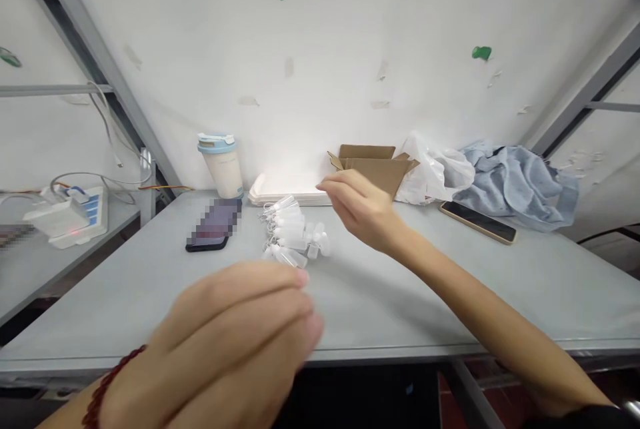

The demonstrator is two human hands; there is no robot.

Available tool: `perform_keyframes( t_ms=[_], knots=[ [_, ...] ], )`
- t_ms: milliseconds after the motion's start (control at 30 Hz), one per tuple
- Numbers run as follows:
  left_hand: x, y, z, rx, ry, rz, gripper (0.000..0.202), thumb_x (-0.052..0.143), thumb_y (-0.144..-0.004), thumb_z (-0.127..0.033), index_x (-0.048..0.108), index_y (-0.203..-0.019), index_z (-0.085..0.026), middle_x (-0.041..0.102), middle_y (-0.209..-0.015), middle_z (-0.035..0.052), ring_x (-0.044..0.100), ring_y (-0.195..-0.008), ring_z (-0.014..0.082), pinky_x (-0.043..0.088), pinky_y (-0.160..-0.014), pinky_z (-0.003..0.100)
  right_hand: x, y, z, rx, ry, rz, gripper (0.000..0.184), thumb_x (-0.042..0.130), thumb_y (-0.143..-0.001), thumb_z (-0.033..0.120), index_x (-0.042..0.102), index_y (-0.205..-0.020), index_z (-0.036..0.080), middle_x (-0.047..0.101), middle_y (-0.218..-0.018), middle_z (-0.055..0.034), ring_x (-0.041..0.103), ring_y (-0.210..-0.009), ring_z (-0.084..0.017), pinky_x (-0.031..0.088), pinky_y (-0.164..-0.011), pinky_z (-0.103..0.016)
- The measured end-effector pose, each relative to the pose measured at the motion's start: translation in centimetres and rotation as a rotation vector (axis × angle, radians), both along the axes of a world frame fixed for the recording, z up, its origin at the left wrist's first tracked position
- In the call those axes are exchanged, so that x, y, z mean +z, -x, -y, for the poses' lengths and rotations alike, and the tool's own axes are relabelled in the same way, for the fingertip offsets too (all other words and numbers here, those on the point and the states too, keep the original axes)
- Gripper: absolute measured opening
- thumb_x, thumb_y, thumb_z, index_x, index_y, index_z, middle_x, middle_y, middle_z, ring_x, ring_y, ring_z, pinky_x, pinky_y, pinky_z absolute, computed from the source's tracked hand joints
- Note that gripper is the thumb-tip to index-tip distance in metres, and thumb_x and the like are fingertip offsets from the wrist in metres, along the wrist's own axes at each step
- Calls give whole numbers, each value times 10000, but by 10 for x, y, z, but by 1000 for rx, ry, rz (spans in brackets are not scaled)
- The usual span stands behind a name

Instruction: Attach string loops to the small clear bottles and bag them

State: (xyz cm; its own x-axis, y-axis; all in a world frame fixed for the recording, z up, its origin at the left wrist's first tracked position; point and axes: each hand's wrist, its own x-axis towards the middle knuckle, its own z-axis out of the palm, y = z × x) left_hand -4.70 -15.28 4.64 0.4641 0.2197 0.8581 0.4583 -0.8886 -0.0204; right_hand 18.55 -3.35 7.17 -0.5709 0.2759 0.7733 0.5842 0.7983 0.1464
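Note:
My left hand point(235, 349), with a dark red bead bracelet point(113, 386), is large and slightly blurred over the table's front edge. Its fingers are pressed together, and whatever they hold, if anything, is hidden. Above the table, in front of an open cardboard box point(395, 176), my right hand point(363, 209) is closed with fingertips pointing left; I cannot make out anything in them. Between the hands and farther back lies a group of small translucent plastic vials point(290, 232) with thin loops. Small clear plastic pieces point(317, 240) lie at their right side.
Along the wall stand a lidded paper cup point(223, 169), a flat white tray point(290, 190), a white plastic bag point(433, 169) and a crumpled blue cloth point(520, 182). One phone point(213, 226) lies left, another point(477, 221) right. A power strip point(83, 219) sits beyond the left frame post.

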Motion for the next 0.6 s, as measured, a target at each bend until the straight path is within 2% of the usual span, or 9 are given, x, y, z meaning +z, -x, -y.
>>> perform_keyframes(
  t_ms=[67,100,200,267,333,500,600],
  knots=[
    [16,-9,-26,-3,-95,-79,286,565,-758,-13,640,-997,-151,650,-869,74,610,-924,237,566,-733,378,-9,14,-47,-168,54,226,298,334,-901,-3,583,-1021,108,613,-1027,-135,563,-917,-204,509,-742,-331],
    [18,-11,-36,-17,-110,-102,287,532,-745,19,632,-958,-145,649,-815,69,620,-859,212,570,-695,351,-18,18,-71,-255,119,367,321,323,-877,-39,583,-1010,96,605,-1033,-144,555,-910,-209,495,-739,-330],
    [5,-10,-50,-30,-53,16,302,467,-738,55,614,-910,-145,643,-743,62,622,-756,188,565,-628,336,-45,21,-121,-448,239,622,307,347,-856,-50,573,-1014,86,580,-1044,-153,532,-954,-219,458,-765,-308],
    [-8,-4,-51,-24,-23,38,311,453,-739,62,607,-909,-147,634,-718,60,619,-742,185,557,-615,326,-54,21,-136,-511,251,678,305,357,-851,-46,564,-1037,78,568,-1054,-165,530,-973,-231,443,-769,-308],
    [-17,4,-50,-17,7,40,318,457,-736,70,601,-917,-149,622,-708,59,612,-736,184,549,-614,322,-56,20,-144,-527,247,691,317,352,-836,-61,567,-1030,68,573,-1034,-173,537,-974,-248,434,-774,-323],
    [-25,19,-58,-19,31,71,345,459,-738,83,595,-946,-157,608,-728,57,595,-745,185,528,-623,324,-50,21,-160,-562,238,689,288,347,-852,-37,559,-1024,55,582,-999,-188,568,-923,-251,428,-725,-319],
    [-29,22,-66,7,97,100,289,464,-767,42,603,-909,-168,620,-731,48,593,-733,179,517,-649,326,-45,24,-164,-578,228,689,287,348,-843,-42,551,-1029,40,595,-933,-182,590,-855,-243,418,-657,-302]
  ],
)
